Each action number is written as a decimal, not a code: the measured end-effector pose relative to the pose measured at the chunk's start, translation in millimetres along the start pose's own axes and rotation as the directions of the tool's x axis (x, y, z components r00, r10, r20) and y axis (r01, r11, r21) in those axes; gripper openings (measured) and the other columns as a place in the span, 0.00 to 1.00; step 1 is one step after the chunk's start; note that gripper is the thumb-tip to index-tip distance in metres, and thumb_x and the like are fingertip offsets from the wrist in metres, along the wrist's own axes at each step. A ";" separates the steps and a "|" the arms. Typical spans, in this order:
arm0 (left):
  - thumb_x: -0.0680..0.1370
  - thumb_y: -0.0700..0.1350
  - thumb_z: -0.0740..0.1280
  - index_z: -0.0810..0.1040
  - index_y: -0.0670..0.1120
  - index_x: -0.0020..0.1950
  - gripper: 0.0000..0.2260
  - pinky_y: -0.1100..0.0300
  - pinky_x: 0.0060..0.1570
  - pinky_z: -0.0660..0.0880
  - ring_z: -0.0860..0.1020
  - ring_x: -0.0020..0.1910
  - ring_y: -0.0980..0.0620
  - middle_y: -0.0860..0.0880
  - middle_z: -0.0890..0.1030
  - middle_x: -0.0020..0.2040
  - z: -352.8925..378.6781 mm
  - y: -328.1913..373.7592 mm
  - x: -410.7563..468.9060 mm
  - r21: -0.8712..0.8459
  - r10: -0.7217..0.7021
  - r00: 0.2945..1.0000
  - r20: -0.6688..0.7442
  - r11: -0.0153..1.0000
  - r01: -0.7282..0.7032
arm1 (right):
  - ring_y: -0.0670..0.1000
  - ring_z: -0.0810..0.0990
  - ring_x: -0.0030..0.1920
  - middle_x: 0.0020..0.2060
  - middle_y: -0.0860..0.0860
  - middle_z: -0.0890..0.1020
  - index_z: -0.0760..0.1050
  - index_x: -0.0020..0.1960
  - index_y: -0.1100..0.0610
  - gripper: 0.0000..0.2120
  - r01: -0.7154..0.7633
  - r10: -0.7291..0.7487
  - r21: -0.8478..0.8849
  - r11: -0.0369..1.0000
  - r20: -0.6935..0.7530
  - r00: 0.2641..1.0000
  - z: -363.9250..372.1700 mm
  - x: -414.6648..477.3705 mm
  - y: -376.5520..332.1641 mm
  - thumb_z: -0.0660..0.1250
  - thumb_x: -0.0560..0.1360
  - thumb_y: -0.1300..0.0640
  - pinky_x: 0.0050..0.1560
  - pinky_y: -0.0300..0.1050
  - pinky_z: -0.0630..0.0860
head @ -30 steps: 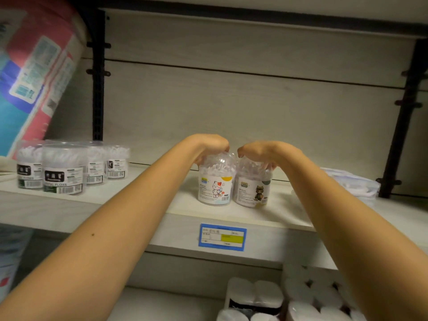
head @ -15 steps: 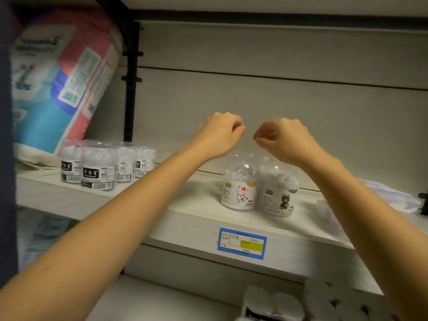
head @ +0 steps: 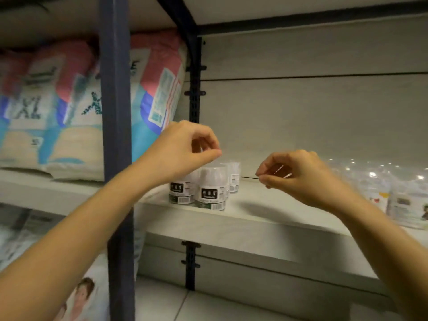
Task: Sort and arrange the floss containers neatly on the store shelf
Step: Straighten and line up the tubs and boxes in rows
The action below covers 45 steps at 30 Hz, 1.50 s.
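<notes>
Your left hand hovers over the floss containers, fingers curled, thumb meeting fingertips, empty. Your right hand hangs loosely curled, holding nothing, above bare shelf. The containers cluster near the shelf's front edge, beside the dark upright post. Blurred clear packs sit at the right.
</notes>
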State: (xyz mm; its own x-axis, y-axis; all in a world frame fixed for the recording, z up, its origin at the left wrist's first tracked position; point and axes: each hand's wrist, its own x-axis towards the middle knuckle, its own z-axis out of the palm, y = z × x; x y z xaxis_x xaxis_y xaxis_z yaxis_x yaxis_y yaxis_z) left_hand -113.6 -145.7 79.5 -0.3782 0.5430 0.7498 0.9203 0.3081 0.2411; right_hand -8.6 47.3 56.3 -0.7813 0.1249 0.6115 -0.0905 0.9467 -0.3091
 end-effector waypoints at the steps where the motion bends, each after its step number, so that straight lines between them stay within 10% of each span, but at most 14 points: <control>1: 0.73 0.44 0.70 0.82 0.47 0.42 0.02 0.66 0.40 0.73 0.77 0.37 0.56 0.51 0.83 0.38 -10.1 -11.2 -2.0 -0.004 -0.005 1.000 0.009 1.000 0.005 | 0.40 0.81 0.36 0.34 0.42 0.82 0.79 0.42 0.48 0.01 0.007 -0.007 0.001 1.000 -0.005 1.000 7.6 5.7 -9.1 0.69 0.72 0.54 0.39 0.31 0.74; 12: 0.78 0.54 0.59 0.66 0.49 0.71 0.22 0.56 0.65 0.66 0.69 0.66 0.50 0.49 0.68 0.70 -22.4 -62.9 -3.4 0.207 -0.187 0.878 0.440 0.973 0.104 | 0.48 0.76 0.51 0.61 0.49 0.75 0.69 0.64 0.51 0.30 -0.062 0.071 -0.125 0.990 0.070 0.995 52.2 33.4 -66.0 0.65 0.68 0.36 0.54 0.48 0.77; 27: 0.70 0.53 0.72 0.72 0.48 0.58 0.20 0.64 0.37 0.70 0.73 0.43 0.56 0.51 0.73 0.55 -23.8 -59.9 4.6 -0.069 -0.178 0.959 0.220 0.978 0.198 | 0.52 0.79 0.51 0.56 0.51 0.77 0.70 0.61 0.51 0.27 -0.207 0.208 0.070 0.976 -0.013 0.978 28.1 28.0 -66.8 0.70 0.66 0.40 0.53 0.51 0.78; 36: 0.65 0.50 0.75 0.78 0.46 0.52 0.18 0.61 0.39 0.79 0.79 0.41 0.57 0.51 0.79 0.45 -11.5 2.6 24.1 -0.448 -0.116 0.951 0.288 0.861 0.240 | 0.47 0.81 0.45 0.48 0.49 0.79 0.72 0.56 0.50 0.22 -0.284 0.292 0.149 0.947 -0.039 0.956 -47.8 -9.2 -48.8 0.70 0.66 0.43 0.44 0.39 0.79; 45: 0.67 0.55 0.74 0.76 0.50 0.56 0.21 0.58 0.44 0.73 0.75 0.47 0.53 0.50 0.76 0.56 63.3 43.5 27.7 -0.284 -0.094 0.953 0.289 0.942 0.179 | 0.49 0.76 0.50 0.59 0.51 0.76 0.70 0.61 0.51 0.27 -0.337 0.332 -0.118 0.934 -0.059 0.941 -61.8 -40.4 5.9 0.70 0.67 0.41 0.48 0.44 0.76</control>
State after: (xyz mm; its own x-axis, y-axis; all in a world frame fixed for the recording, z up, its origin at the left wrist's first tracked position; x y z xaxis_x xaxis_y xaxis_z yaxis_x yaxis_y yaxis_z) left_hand -90.3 -67.8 71.8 -0.4761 0.7137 0.5138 0.8275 0.1658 0.5364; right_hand 60.7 66.2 74.8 -0.7289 0.4495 0.5164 0.2516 0.8773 -0.4087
